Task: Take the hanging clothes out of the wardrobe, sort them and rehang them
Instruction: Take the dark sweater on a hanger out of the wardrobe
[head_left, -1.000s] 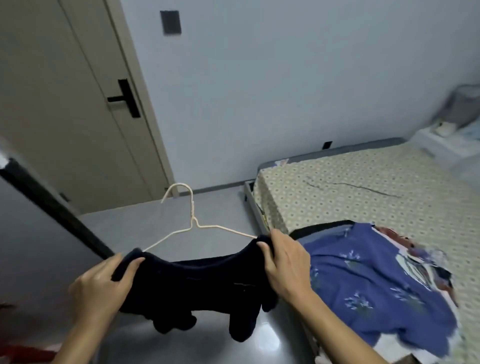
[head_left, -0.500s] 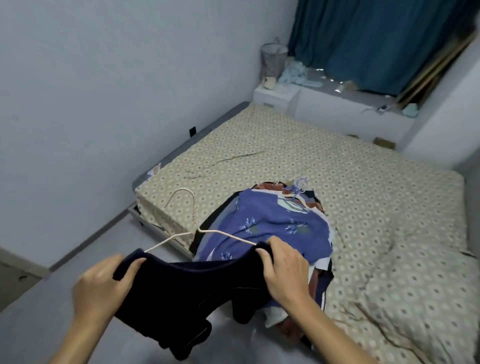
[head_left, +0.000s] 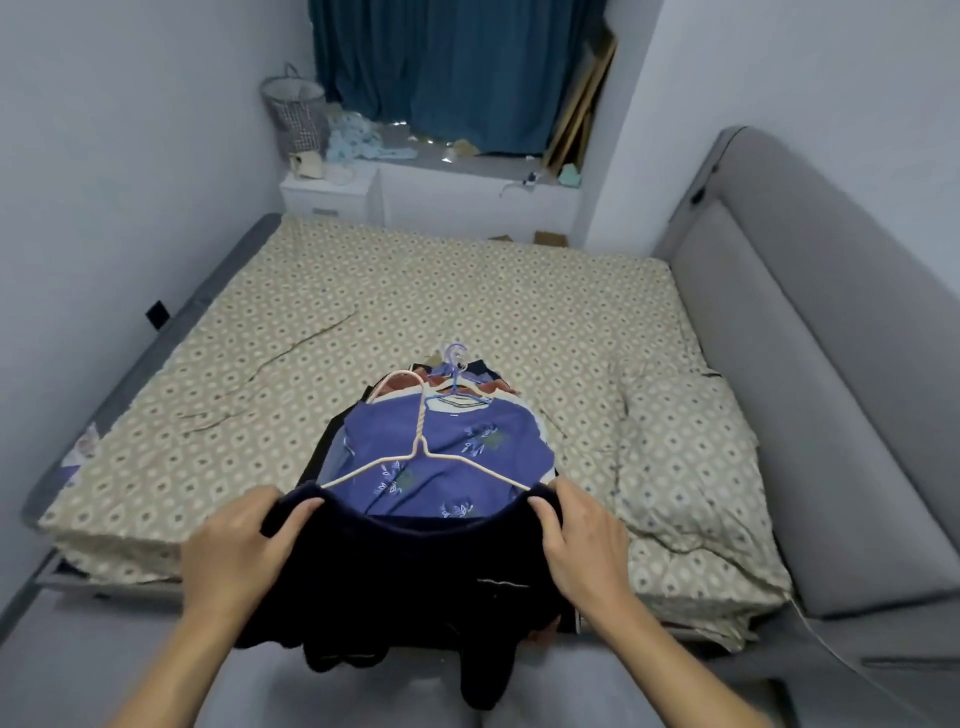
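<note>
A dark navy garment (head_left: 415, 582) hangs on a cream wire hanger (head_left: 422, 441), held flat in front of me over the foot of the bed. My left hand (head_left: 234, 551) grips its left shoulder and my right hand (head_left: 582, 545) grips its right shoulder. Just beyond, a pile of clothes lies on the bed, topped by a blue floral garment (head_left: 441, 452) with several hanger hooks (head_left: 454, 358) sticking out at its far end.
The bed (head_left: 467, 312) has a patterned beige cover, with a pillow (head_left: 691, 457) at the right. A grey padded headboard (head_left: 810, 364) runs along the right. Beyond are a white nightstand (head_left: 327, 197), a wire basket (head_left: 293, 114) and a teal curtain (head_left: 457, 67).
My view has swung right from the door and floor to face the bed squarely. Both hands kept their grip on the navy garment, which is now over the clothes pile.
</note>
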